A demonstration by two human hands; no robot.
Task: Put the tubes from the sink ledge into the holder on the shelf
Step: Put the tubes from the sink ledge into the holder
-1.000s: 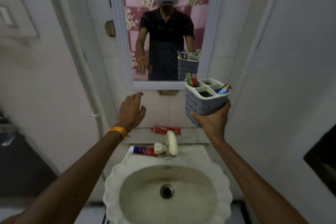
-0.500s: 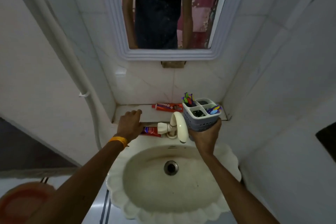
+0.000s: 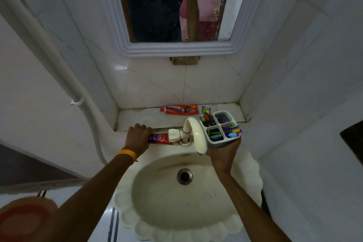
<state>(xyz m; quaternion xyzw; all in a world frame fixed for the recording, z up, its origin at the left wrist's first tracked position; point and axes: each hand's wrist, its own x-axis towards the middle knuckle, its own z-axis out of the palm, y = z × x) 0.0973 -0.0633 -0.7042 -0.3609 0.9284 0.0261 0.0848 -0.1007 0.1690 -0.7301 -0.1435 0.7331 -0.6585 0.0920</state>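
left hand (image 3: 137, 137) on red-blue tube (image 3: 160, 139), perhaps gripping | right hand (image 3: 224, 153) holds grey holder (image 3: 220, 129)

White marbled tiles (image 3: 157, 84) cover the walls of a narrow alcove under dim light. A mirror (image 3: 172, 6) in a ribbed white frame (image 3: 176, 50) hangs on the back wall, and a white pipe (image 3: 49, 49) runs diagonally down the left wall. Pale floor tiles (image 3: 102, 228) show at lower left.

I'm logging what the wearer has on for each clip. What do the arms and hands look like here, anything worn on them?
Both forearms are bare, no sleeves in view. The left hand has no glove; an orange-yellow band circles its wrist. The right hand is also ungloved, with nothing visible on its wrist.
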